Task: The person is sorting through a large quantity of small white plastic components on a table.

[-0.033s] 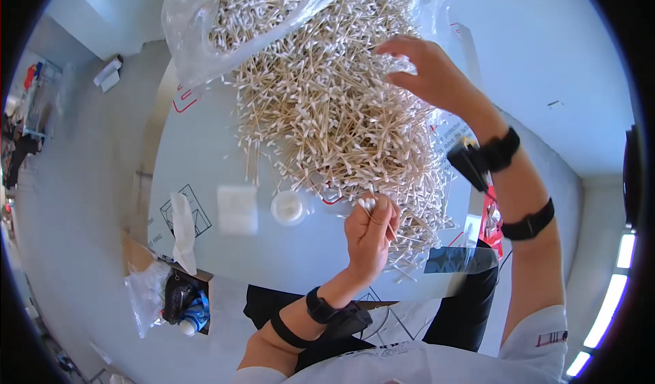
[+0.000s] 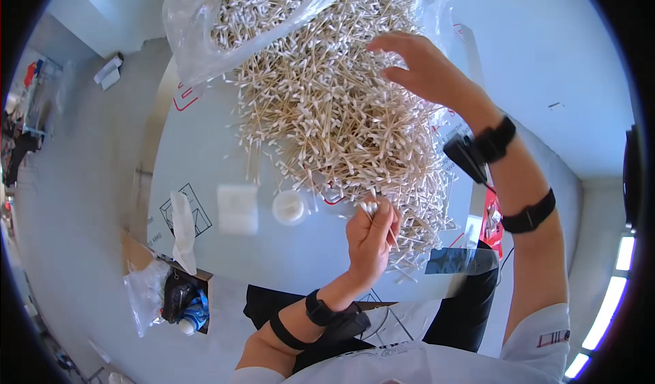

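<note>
A large heap of cotton swabs (image 2: 327,104), with pale wooden sticks and white tips, spreads over the table. At the heap's near edge, my left hand (image 2: 369,241) is closed round a small bunch of cotton swabs (image 2: 370,208), their white tips poking out above the thumb. Over the far right part of the heap hovers my right hand (image 2: 424,70), its thumb and fingers apart, and no swab shows between them. Left of my left hand stand a small round clear container (image 2: 289,207) with white inside and a stack of white square pads (image 2: 237,209).
A clear plastic bag (image 2: 198,50) lies at the far side, partly round the heap. On the pale table (image 2: 286,254) a crumpled white strip (image 2: 183,230) sits at the left. Below the left edge is an open box with a plastic bag (image 2: 147,292) and a blue item (image 2: 196,312).
My right hand has shifted slightly left and away from me, still with its fingers apart. My left hand stays nearly in place with its bunch of swabs.
</note>
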{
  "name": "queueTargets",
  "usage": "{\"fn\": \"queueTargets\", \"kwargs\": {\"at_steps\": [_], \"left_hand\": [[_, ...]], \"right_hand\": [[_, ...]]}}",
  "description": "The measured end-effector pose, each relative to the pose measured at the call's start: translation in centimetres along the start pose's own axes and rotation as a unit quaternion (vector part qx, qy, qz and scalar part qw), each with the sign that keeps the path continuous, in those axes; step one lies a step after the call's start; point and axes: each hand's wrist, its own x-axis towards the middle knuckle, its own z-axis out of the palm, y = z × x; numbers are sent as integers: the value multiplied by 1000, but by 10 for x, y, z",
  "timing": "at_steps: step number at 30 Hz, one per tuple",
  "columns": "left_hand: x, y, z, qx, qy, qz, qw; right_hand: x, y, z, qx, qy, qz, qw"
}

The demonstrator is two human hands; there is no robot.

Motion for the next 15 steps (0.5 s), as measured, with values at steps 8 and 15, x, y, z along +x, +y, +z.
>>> {"fn": "queueTargets", "kwargs": {"at_steps": [8,15], "left_hand": [[-2,11,-4,17,-26,-23,999],[9,10,-10,2,4,5,1000]], "right_hand": [[65,3,65,-61,-74,103,990],[35,3,42,28,5,49,998]]}}
